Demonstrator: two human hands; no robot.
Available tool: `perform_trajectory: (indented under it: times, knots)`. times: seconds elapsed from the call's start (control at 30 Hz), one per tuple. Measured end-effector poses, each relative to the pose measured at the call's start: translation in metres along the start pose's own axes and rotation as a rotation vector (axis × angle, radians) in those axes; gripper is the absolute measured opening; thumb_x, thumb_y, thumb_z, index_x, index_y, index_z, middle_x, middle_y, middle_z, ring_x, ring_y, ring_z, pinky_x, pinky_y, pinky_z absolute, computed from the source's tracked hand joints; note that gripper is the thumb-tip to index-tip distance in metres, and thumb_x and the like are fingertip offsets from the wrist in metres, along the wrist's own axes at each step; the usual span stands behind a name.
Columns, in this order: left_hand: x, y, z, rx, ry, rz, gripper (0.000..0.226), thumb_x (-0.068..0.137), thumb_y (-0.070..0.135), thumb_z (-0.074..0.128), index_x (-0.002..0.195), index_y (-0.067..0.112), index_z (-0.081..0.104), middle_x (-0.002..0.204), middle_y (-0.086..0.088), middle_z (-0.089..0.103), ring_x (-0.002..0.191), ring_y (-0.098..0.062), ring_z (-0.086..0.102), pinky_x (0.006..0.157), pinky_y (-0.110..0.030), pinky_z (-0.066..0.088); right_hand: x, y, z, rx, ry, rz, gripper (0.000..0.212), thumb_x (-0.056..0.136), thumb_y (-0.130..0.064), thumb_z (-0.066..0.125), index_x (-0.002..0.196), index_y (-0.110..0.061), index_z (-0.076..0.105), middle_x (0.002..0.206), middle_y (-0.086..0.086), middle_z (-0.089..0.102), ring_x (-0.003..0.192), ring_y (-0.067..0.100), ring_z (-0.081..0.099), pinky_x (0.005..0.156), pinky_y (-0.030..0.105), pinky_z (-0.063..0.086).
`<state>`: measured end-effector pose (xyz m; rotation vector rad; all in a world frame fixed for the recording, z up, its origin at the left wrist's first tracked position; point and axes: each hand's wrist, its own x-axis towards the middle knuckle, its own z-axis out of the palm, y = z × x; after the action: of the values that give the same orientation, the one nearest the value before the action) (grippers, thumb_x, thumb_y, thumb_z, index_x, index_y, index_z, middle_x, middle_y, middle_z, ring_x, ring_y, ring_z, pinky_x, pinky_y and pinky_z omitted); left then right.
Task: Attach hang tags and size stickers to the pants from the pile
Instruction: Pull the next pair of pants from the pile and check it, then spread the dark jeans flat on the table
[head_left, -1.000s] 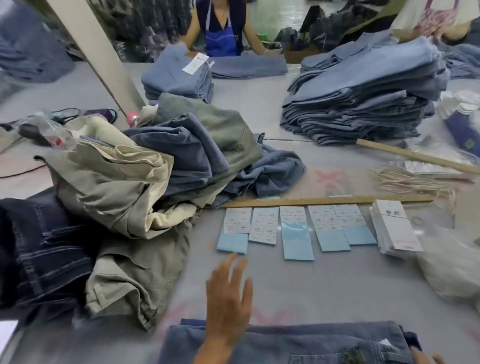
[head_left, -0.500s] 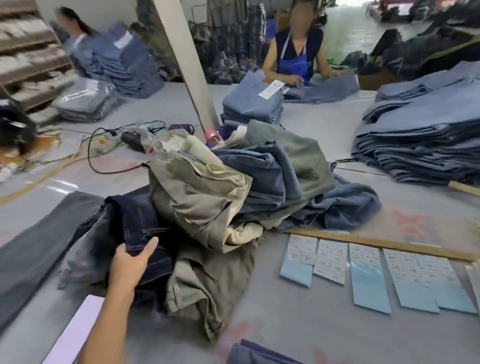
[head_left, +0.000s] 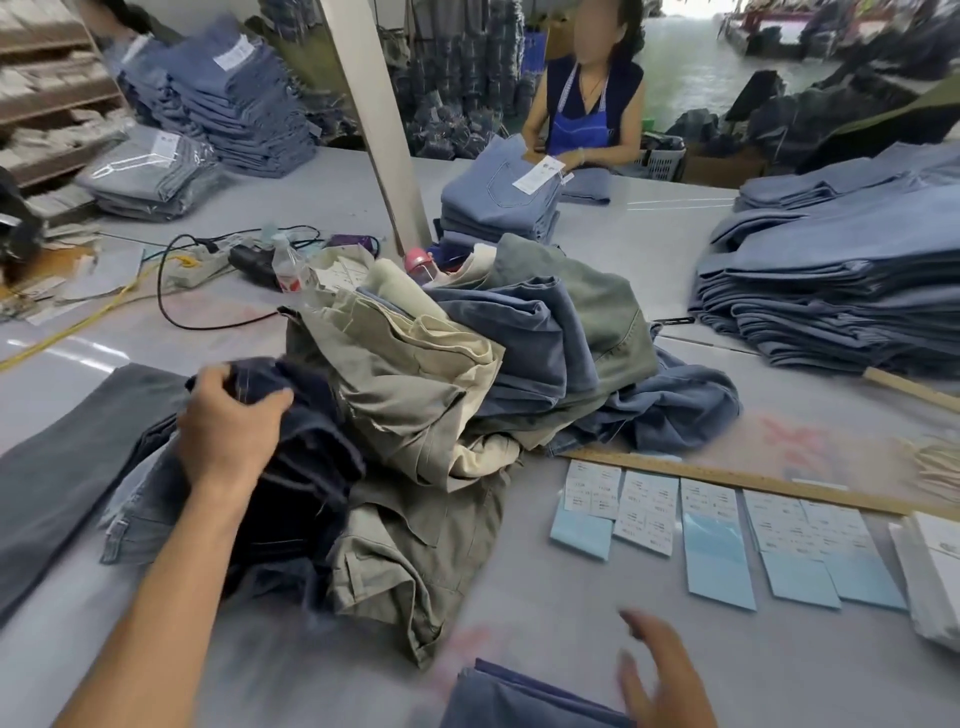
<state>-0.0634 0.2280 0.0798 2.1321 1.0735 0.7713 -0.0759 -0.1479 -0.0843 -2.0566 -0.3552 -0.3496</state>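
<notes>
Worktable, pick-up stage. The left hand (head_left: 228, 415) is clenched round a fold of the dark navy jeans (head_left: 306, 467) at the 9 o'clock edge of the pile (head_left: 467, 364), knuckles up, forearm running in from 7 o'clock. The right hand (head_left: 660, 670), blurred at 5 o'clock, hangs with fingers spread and loose, holding nothing, above the table (head_left: 571, 649) and just beside the blue pants (head_left: 519, 696) at the near edge.

Likely faults, as judged from this arrangement:
(a) The navy jeans lie partly under the khaki pants (head_left: 405, 384); a hard pull toward 7 o'clock would probably drag the khaki and olive garments along and topple the heap.
(b) A sliding heap could sweep toward 3 o'clock over the wooden ruler (head_left: 727, 475) and scatter the sticker sheets (head_left: 649, 512), which lie loose in a row just beyond the pile's foot.
(c) The hold is on a bunched fold, not the waistband, so the garment may come up twisted and need re-laying before tagging.
(d) The free hand's approach crosses the blue pants and could ruck them.

The hang tags (head_left: 940, 545) sit stacked at 3 o'clock, untouched.
</notes>
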Motion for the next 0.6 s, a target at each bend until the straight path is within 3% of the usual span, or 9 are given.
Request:
perform_trajectory:
  times: [0.07,0.1,0.17,0.2,0.3,0.37,0.43,0.5,0.6]
  knots:
    - [0.001,0.041,-0.006,-0.113,0.029,0.048,0.041,0.075,0.032,0.085,0.105,0.015,0.061,0.101,-0.011,0.071,0.092,-0.033,0.066,0.08,-0.043,0.054,0.015,-0.036,0.005,0.13,-0.21,0.005,0.071,0.087,-0.009,0.077,0.134,-0.054,0.049,0.129,-0.009,0.062,0.118,-0.003,0.055,0.105,0.035,0.049]
    - [-0.003,0.059,-0.006,-0.114,0.023,0.108,0.041,0.075,0.032,0.084,0.105,0.015,0.062,0.101,-0.01,0.072,0.092,-0.031,0.067,0.081,-0.04,0.054,0.04,-0.068,0.022,0.209,-0.294,-0.034,0.07,0.085,-0.021,0.081,0.14,-0.045,0.046,0.138,-0.013,0.055,0.129,-0.002,0.05,0.111,0.033,0.045]
    - [-0.018,0.087,-0.001,-0.091,-0.045,0.19,0.043,0.078,0.033,0.082,0.111,0.013,0.062,0.104,-0.011,0.073,0.095,-0.031,0.068,0.084,-0.037,0.053,0.101,-0.134,0.059,0.339,-0.358,-0.132,0.092,0.077,-0.04,0.086,0.152,-0.034,0.033,0.152,-0.021,0.038,0.143,-0.003,0.035,0.118,0.021,0.031]
    - [-0.026,0.094,0.003,-0.06,-0.094,0.208,0.044,0.081,0.032,0.08,0.116,0.011,0.062,0.107,-0.012,0.073,0.099,-0.032,0.068,0.087,-0.038,0.054,0.125,-0.16,0.077,0.374,-0.36,-0.166,0.102,0.073,-0.039,0.089,0.155,-0.029,0.028,0.156,-0.018,0.035,0.146,0.0,0.032,0.12,0.023,0.027]
    - [-0.035,0.088,0.007,-0.019,-0.148,0.21,0.038,0.088,0.024,0.071,0.124,0.012,0.065,0.113,-0.014,0.073,0.107,-0.035,0.067,0.093,-0.042,0.054,0.166,-0.209,0.118,0.379,-0.474,-0.261,0.111,0.07,-0.013,0.092,0.156,-0.004,0.023,0.154,0.014,0.041,0.144,0.025,0.041,0.119,0.046,0.034]
    - [-0.027,0.076,0.001,-0.221,-0.181,0.12,0.028,0.091,0.013,0.068,0.119,0.011,0.07,0.107,-0.011,0.075,0.104,-0.031,0.069,0.097,-0.043,0.054,0.172,-0.218,0.133,0.316,-0.535,-0.282,0.116,0.065,-0.01,0.093,0.155,0.001,0.02,0.151,0.022,0.04,0.143,0.031,0.04,0.12,0.047,0.032]
    - [-0.019,0.067,-0.01,-0.495,-0.286,0.025,0.02,0.094,0.01,0.066,0.113,0.013,0.074,0.098,-0.002,0.077,0.097,-0.019,0.072,0.095,-0.039,0.056,0.172,-0.224,0.142,0.235,-0.518,-0.255,0.118,0.062,-0.016,0.095,0.155,-0.007,0.023,0.147,0.019,0.043,0.138,0.029,0.041,0.116,0.039,0.036]
    - [-0.015,0.059,-0.023,-0.733,-0.36,0.014,0.018,0.096,0.02,0.064,0.106,0.016,0.078,0.094,0.004,0.078,0.094,-0.011,0.072,0.089,-0.031,0.054,0.176,-0.23,0.145,0.23,-0.51,-0.208,0.098,0.063,-0.017,0.089,0.146,-0.017,0.037,0.13,0.006,0.057,0.118,0.021,0.054,0.099,0.034,0.046]
    - [-0.018,0.038,-0.038,-0.653,-0.221,0.178,0.025,0.094,0.038,0.058,0.109,0.029,0.076,0.1,0.008,0.078,0.099,-0.008,0.072,0.084,-0.022,0.054,0.195,-0.244,0.128,0.279,-0.455,-0.1,0.047,0.071,-0.006,0.075,0.115,-0.017,0.061,0.098,-0.001,0.067,0.094,0.02,0.063,0.087,0.036,0.053]
